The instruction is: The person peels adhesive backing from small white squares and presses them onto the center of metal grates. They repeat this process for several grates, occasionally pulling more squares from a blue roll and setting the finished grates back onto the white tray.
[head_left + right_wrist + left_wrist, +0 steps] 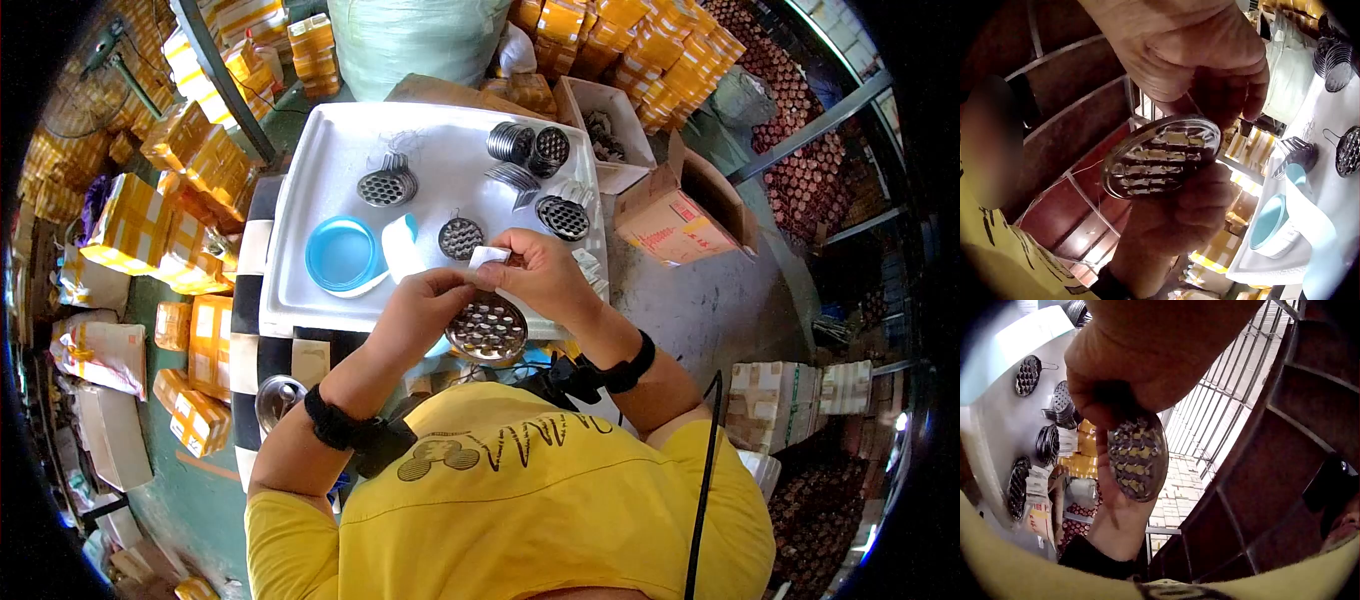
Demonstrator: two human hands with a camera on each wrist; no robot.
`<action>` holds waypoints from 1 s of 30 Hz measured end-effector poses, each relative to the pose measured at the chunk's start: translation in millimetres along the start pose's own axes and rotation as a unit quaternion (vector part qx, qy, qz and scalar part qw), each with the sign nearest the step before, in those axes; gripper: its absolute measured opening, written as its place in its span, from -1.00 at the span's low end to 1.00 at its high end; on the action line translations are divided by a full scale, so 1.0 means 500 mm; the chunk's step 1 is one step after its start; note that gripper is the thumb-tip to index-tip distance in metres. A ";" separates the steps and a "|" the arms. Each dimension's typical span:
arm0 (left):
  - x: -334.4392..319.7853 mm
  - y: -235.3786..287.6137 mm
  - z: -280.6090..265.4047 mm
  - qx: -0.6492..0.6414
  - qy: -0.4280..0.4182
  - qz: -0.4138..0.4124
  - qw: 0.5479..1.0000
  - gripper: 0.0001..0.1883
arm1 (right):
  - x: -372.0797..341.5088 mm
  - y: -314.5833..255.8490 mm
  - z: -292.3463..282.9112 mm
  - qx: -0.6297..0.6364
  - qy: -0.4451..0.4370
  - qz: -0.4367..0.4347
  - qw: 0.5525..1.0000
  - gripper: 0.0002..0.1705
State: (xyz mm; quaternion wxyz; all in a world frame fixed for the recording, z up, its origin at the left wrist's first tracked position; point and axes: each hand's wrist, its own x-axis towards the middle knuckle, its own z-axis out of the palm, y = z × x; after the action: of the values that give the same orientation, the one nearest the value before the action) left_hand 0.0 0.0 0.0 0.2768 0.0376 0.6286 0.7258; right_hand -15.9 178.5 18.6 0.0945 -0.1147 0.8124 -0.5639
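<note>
A round metal disc with rows of raised holes [487,327] [1138,459] [1163,156] hangs tilted below both hands. Fingers of the left hand [425,305] [1160,353] [1188,219] pinch the disc's upper edge. The right hand [550,280] [1116,519] [1191,50] is close beside it, thumb and fingers pinching a small white tag [490,256] just above the disc. The fingertips nearly meet, and the exact contact there is hidden. A similar disc [461,239] lies on the white tray [300,200] beyond the hands.
Stacks of discs [387,187] [512,143] [562,217] stand on the tray, with a blue round container [341,254] and a curled pale strip [402,250] at its left. An open cardboard box [685,205] is to the right. Taped boxes [135,225] crowd the left side.
</note>
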 end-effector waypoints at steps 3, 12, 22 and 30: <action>-0.004 0.012 -0.004 -0.004 -0.015 0.004 1.000 -0.78 | 0.005 -0.004 0.003 -0.030 -0.006 0.006 0.999 -0.80; 0.014 0.013 -0.014 0.058 -0.010 0.025 0.998 -0.84 | 0.007 -0.009 -0.002 0.017 -0.041 0.028 0.999 -0.82; 0.029 -0.014 -0.017 0.073 -0.036 -0.040 0.996 -0.83 | -0.022 0.099 0.011 0.072 -0.045 0.057 0.995 -0.83; 0.068 -0.090 0.025 0.226 -0.123 -0.004 0.966 -0.79 | -0.081 0.117 -0.013 -0.025 -0.007 0.045 0.999 -0.82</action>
State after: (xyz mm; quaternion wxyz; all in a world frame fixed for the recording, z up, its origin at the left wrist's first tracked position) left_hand -7.4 29.0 -49.5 0.3390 0.1863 0.7376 0.5534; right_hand 16.3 215.7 -32.8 0.1227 -0.0848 0.8299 -0.5376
